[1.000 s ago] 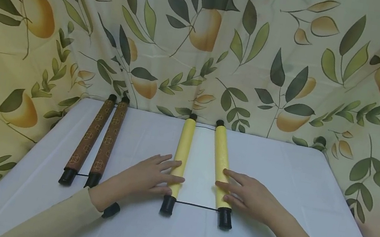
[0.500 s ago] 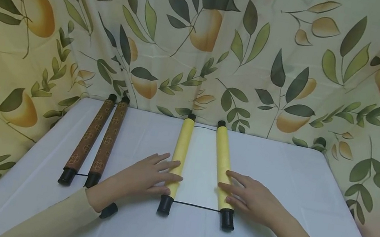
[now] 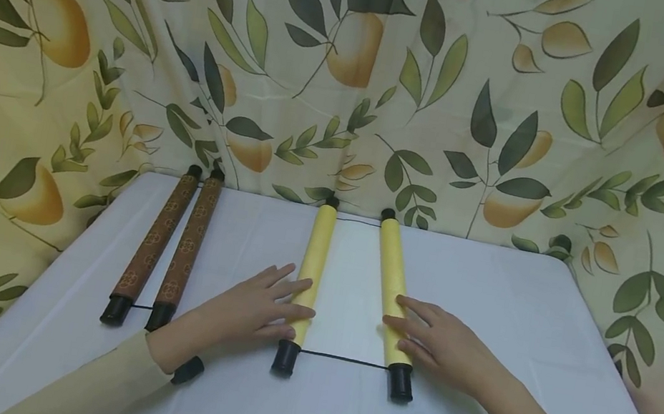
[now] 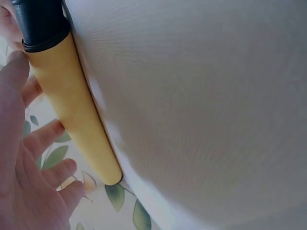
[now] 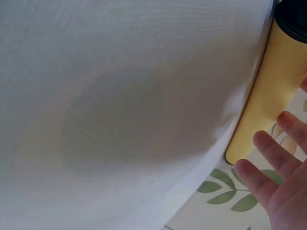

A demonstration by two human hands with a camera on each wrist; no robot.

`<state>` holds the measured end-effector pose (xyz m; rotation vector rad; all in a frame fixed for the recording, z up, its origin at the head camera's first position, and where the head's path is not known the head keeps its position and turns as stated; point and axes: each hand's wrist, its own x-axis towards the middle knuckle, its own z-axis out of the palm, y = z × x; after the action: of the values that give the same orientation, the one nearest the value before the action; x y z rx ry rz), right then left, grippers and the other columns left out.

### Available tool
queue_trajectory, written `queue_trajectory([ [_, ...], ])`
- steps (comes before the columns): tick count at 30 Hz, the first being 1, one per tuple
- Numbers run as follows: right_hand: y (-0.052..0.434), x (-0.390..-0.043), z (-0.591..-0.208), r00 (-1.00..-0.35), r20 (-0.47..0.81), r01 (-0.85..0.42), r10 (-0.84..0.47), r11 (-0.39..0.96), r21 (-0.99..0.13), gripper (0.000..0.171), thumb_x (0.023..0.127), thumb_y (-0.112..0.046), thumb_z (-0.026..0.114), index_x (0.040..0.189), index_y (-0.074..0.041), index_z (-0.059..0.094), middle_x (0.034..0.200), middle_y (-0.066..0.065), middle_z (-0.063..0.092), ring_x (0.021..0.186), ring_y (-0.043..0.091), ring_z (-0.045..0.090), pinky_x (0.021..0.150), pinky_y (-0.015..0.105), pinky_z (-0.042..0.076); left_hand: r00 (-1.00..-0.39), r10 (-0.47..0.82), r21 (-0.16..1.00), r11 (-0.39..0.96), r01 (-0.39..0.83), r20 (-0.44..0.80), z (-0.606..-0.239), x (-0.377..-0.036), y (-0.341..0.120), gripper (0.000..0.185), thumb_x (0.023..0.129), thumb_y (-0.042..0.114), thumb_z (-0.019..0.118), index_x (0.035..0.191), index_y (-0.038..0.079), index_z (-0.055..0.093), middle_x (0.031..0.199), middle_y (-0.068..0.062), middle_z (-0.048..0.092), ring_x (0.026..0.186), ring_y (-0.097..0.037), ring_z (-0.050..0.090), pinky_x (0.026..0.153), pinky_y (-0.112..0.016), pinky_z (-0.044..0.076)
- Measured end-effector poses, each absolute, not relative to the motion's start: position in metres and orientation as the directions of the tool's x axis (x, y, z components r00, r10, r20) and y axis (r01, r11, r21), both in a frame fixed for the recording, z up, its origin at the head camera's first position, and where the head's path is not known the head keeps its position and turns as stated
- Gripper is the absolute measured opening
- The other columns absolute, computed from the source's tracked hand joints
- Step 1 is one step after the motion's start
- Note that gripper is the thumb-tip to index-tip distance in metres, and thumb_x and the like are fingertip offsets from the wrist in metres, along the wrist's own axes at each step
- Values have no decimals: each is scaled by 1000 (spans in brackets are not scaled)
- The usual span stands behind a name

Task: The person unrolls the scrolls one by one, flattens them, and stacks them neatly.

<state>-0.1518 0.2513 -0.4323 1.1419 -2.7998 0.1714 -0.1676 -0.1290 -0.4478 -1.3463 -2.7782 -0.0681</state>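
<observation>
Head view, yellow scroll [image 3: 315, 269], black end caps [image 3: 285, 358]

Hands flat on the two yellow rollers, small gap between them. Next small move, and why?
Probably roll them a little farther apart. The left hand and right hand rest with straight fingers on the left yellow roller and right yellow roller, and only a narrow white strip shows between.

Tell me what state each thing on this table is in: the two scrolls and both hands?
Yellow scroll: partly unrolled, its two rolls apart with white sheet flat between them.
Brown scroll: rolled up, its two rolls side by side.
Left hand: fingers straight, resting on the yellow scroll's left roll.
Right hand: fingers straight, resting on the right roll.
Table: covered in white cloth.
</observation>
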Motion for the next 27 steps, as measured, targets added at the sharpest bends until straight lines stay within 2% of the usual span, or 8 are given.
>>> queue_trajectory([
  [4, 253, -151, -433, -729, 137, -683, -671, 728, -66, 40, 97, -41, 63, 136, -31, 62, 149, 7, 50, 133, 31, 51, 102, 50, 47, -629, 774, 20, 630, 777, 75, -448, -166, -130, 49, 102, 57, 40, 148, 41, 46, 162, -2, 32, 151, -36, 22, 121, -50, 20],
  [9, 254, -150, -438, -738, 125, -674, -663, 731, -102, 38, 99, -39, 61, 134, -25, 62, 153, 3, 47, 139, 34, 45, 107, 49, 44, -624, 776, 26, 625, 780, 87, -447, -165, -133, 47, 103, 55, 40, 146, 39, 49, 162, -3, 32, 150, -37, 23, 121, -51, 20],
  [15, 255, -149, -440, -721, 163, -690, -673, 719, -85, 42, 98, -37, 62, 138, -26, 59, 152, 2, 48, 137, 28, 48, 106, 46, 45, -600, 793, 44, 599, 800, 105, -447, -165, -133, 46, 104, 51, 39, 146, 34, 50, 164, 1, 28, 150, -39, 20, 120, -54, 20],
  [20, 257, -151, -437, -713, 170, -697, -680, 714, -63, 43, 98, -37, 63, 141, -30, 57, 149, 4, 51, 134, 27, 50, 104, 48, 46, -601, 793, 43, 600, 799, 101, -446, -166, -132, 47, 104, 52, 38, 147, 36, 48, 162, 1, 32, 150, -37, 22, 119, -55, 21],
  [27, 257, -153, -435, -733, 131, -679, -668, 730, -80, 38, 99, -36, 61, 135, -25, 63, 152, 2, 49, 138, 29, 47, 107, 49, 43, -599, 794, 29, 600, 800, 102, -447, -166, -134, 46, 105, 51, 39, 147, 35, 48, 162, 1, 31, 150, -37, 22, 120, -54, 20],
])
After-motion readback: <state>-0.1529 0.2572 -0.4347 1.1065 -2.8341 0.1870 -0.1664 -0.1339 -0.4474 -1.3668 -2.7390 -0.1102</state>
